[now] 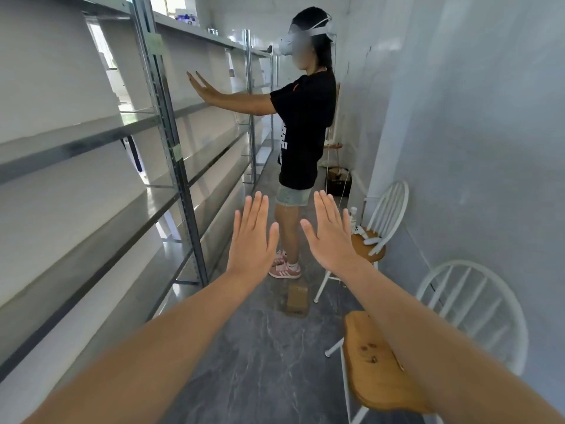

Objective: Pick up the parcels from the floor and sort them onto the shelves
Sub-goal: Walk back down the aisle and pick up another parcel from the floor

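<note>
A small brown cardboard parcel (297,300) lies on the grey marbled floor (260,356) in the aisle, just below and beyond my hands. My left hand (252,240) and my right hand (330,237) are both stretched forward at arm's length, palms flat, fingers straight and held side by side, holding nothing. Grey metal shelves (128,209) run along the left side of the aisle, their boards bare where I can see them.
Another person (301,133) in a black shirt and a headset stands in the aisle past the parcel, hands out toward the shelves. Two white chairs with wooden seats (376,359) (367,243) line the right wall. A dark basket (337,182) sits further back.
</note>
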